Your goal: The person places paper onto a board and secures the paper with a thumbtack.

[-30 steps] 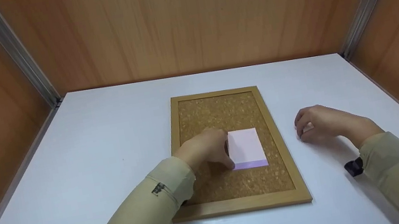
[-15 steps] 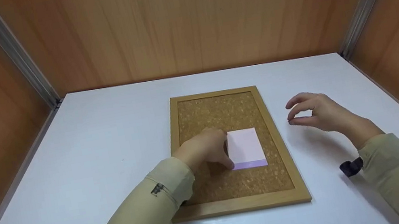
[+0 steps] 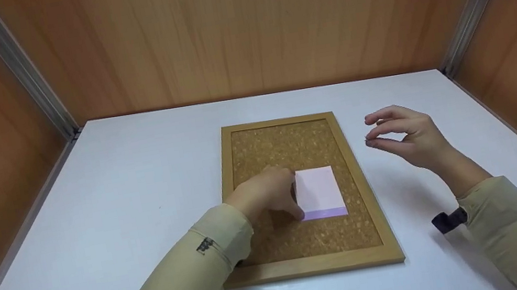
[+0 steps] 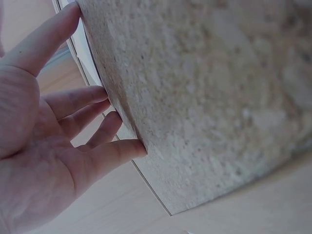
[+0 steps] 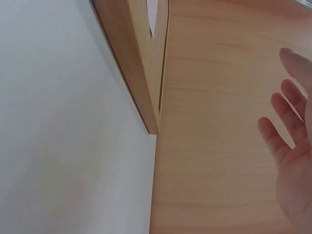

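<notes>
A pale pink sheet of paper [image 3: 318,189] with a purple strip along its near edge lies on the framed cork board [image 3: 285,145]. My left hand [image 3: 266,191] rests on the board, thumb and fingertips at the sheet's left edge. In the left wrist view the fingers of the left hand [image 4: 63,126] are spread, their tips touching the cork. To the right of the board my right hand [image 3: 408,134] is raised above the table, thumb and index fingertips together. They pinch something tiny, too small to identify. The right wrist view shows the right hand [image 5: 292,126] at its right edge.
The white table [image 3: 114,202] carries the board near its middle. Wood-grain panels [image 3: 237,26] stand at the back and both sides, with metal posts [image 3: 19,70] in the corners. A black strap [image 3: 448,221] sits at the right wrist.
My right hand has risen from the tabletop and moved slightly left and away from me, thumb and index fingertips kept together. The left hand, the sheet and the board have stayed in place.
</notes>
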A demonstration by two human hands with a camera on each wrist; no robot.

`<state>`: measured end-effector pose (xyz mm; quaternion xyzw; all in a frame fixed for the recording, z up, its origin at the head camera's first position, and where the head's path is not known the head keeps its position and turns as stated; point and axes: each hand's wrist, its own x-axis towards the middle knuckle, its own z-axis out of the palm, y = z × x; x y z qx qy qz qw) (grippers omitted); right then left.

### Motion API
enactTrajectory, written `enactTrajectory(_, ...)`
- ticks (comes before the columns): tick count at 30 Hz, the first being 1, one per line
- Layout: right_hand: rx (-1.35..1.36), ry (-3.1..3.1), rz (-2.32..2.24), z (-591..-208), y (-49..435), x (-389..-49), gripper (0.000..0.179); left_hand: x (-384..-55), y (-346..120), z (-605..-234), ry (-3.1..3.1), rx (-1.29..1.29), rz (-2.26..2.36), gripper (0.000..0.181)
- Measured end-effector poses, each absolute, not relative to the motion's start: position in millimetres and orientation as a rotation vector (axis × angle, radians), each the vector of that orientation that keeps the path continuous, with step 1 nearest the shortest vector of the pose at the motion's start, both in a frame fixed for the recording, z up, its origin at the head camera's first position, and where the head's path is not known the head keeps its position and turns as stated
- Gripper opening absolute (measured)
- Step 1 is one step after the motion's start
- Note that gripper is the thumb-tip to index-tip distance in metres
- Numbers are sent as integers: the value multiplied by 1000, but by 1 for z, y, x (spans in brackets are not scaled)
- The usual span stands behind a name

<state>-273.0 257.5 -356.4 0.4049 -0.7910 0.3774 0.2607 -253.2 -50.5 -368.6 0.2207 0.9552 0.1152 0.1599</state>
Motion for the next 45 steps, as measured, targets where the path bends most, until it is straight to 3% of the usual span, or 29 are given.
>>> enactTrajectory(8, 1095, -2013, 1099, -332, 238, -248, 30, -251, -50, -367, 2722, 655, 345, 44)
enactTrajectory(26, 1104, -2005, 1091, -329, 235, -243, 31, -251, -51, -367, 2722, 633, 341, 45)
enactTrajectory(35, 1067, -2078, 1126, -341, 240, -262, 28, -251, -50, -366, 2719, 622, 361, 46)
enactTrajectory(45, 848, -2379, 1625, -338, 237, -277, 11, -253, -49, -366, 2721, 585, 341, 44)
